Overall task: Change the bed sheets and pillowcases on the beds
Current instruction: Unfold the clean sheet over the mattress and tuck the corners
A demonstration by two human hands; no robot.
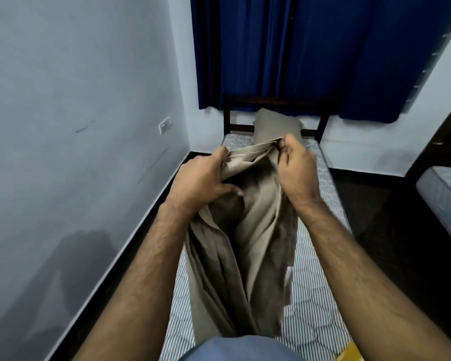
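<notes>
Both forearms reach forward, bare. Left hand (pixel 201 178) palm down, fingers curled into cloth (pixel 245 230). Right hand (pixel 294 165) raised slightly higher, thumb and fingers pinching cloth's top edge.

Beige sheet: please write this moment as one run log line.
left hand: grips beige sheet | right hand: pinches its edge | sheet: bunched, hanging above bare striped mattress

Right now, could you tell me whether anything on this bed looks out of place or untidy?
Yes: the beige sheet is bunched in a rumpled strip, gripped by the left hand and right hand, leaving the striped mattress bare. The pillow leans askew against the headboard.
</notes>
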